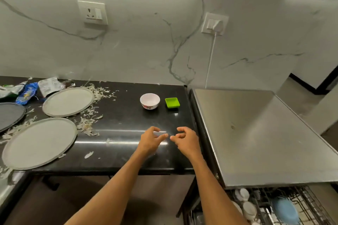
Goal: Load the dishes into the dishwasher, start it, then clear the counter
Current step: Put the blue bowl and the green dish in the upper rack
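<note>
- Hovering on the near side of the white bowl (pixel 150 101), the left hand (pixel 152 139) and the right hand (pixel 185 139) hang over the black counter (pixel 128 153). Their fingers are loosely curled and grip nothing, and the fingertips almost meet in the middle.
- The white bowl stands mouth up, straight beyond the hands and short of the wall. The left hand lines up with it almost dead on, so that one looks the nearer.
- Just right of the white bowl, close but apart, sits the green square dish (pixel 172 102). The right hand lies more in line with that one.
- The white bowl is round, so there is no long axis to fuss over and any side of the rim looks fair game. The green square dish lies roughly square to the counter's front edge.
- Well left of the white bowl lie the near pale plate (pixel 39 142), the far pale plate (pixel 68 101) and a dark plate (pixel 10 115) cut off by the frame. Pale scraps (pixel 87 124) are scattered round them, with crumpled wrappers (pixel 27 93) behind.
- Right of the white bowl, past the counter's end, comes the steel top (pixel 256 133). Below its near edge the dishwasher rack (pixel 309 199) pokes out, already carrying a blue dish (pixel 285 210).
- My read is that loading is partway. The next reach goes forward, then the carry swings right and down.
</note>
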### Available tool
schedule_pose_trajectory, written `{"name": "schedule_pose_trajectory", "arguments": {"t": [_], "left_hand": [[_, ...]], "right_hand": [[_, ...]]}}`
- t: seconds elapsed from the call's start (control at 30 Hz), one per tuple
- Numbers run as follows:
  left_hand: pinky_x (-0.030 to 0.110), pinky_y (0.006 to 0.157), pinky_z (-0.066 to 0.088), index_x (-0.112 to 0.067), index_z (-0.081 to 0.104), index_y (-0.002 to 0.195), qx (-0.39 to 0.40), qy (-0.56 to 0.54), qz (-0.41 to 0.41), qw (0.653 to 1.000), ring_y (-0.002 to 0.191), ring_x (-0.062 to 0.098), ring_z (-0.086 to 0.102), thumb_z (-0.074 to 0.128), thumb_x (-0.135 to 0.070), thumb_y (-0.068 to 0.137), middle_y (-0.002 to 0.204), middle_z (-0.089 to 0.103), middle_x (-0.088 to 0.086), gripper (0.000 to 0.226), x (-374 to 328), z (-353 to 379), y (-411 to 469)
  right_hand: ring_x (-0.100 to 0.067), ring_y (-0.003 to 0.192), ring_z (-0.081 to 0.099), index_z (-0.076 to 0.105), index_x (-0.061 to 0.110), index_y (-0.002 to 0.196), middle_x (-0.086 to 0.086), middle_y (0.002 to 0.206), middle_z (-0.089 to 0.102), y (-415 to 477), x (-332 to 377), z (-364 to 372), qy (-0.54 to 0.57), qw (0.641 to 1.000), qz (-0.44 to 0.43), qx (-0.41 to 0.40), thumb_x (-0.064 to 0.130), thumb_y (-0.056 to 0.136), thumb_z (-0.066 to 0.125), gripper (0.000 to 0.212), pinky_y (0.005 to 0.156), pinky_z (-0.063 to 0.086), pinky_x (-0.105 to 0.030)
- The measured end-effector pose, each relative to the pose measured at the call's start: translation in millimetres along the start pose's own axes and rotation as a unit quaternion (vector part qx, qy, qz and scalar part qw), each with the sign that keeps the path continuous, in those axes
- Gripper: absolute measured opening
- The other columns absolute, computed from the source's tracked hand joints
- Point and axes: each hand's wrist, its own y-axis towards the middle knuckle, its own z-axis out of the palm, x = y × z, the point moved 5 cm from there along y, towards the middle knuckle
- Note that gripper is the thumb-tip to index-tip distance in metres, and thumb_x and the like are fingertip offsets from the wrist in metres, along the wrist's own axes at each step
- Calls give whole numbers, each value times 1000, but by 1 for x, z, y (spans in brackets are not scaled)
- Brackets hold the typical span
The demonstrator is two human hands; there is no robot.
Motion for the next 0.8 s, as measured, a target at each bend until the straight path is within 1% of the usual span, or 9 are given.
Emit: {"name": "schedule_pose_trajectory", "arguments": {"t": [0.07,0.13,0.2,0.27,0.37,0.47,0.6,0.7,0.8], "left_hand": [[21,66,40,-13,56,120,-14,-13,5,1000,87,15,58,74,-40,82,97,65,5,50,2,-14,13],[24,73,41,-13,54,122,-24,-22,8,999,90,17,59,77,-36,79,99,64,6,54,3,-25,25],[25,77,43,-13,51,128,-34,-28,8,999,94,19,58,80,-27,77,106,60,7,60,6,-33,37],[28,83,45,-13,46,134,-45,-28,6,999,102,22,57,82,-19,74,116,57,10,70,8,-41,52],[33,94,46,-13,40,139,-59,-20,2,998,115,24,53,83,-11,69,127,54,12,82,11,-51,77],[32,97,43,-13,35,143,-71,-24,-13,997,122,25,51,84,-6,65,135,51,12,92,15,-60,108],[35,104,41,-13,25,150,-70,-32,-48,996,131,27,45,85,-1,62,145,44,13,107,16,-67,157],[42,109,39,-17,17,153,-58,-21,-65,996,138,28,38,86,-1,57,152,36,12,119,18,-68,182],[41,112,35,-16,9,155,-47,-12,-77,996,142,29,31,85,0,57,156,29,10,125,19,-64,201]], "right_hand": [[-14,88,66,59,17,125,0,96,67,10,9,15,-4,1000,-4,4,23,79,79,50,83,59,-37],[-12,91,64,58,16,126,0,101,66,21,16,25,-10,1000,-11,8,22,78,80,53,81,56,-29],[-12,96,62,57,17,128,-1,105,64,34,22,34,-16,1000,-10,18,20,79,80,54,77,48,-20],[-12,100,60,55,18,131,-1,111,62,51,27,42,-16,999,-4,28,18,78,81,58,78,44,-18],[-13,107,57,50,20,137,-4,123,59,81,33,55,-13,999,4,45,15,77,82,68,84,46,-22],[-16,110,56,44,21,142,-7,131,55,117,38,68,-7,998,6,56,10,74,83,79,90,47,-26],[-21,106,60,37,19,146,-12,138,49,173,49,82,10,997,4,80,1,70,82,91,83,48,-26],[-25,121,55,32,17,150,-14,144,46,202,54,89,3,994,10,105,-6,66,82,100,94,51,-32],[-26,129,49,28,18,151,-12,147,43,227,55,96,-26,992,7,123,-9,62,81,107,100,50,-39]]}}
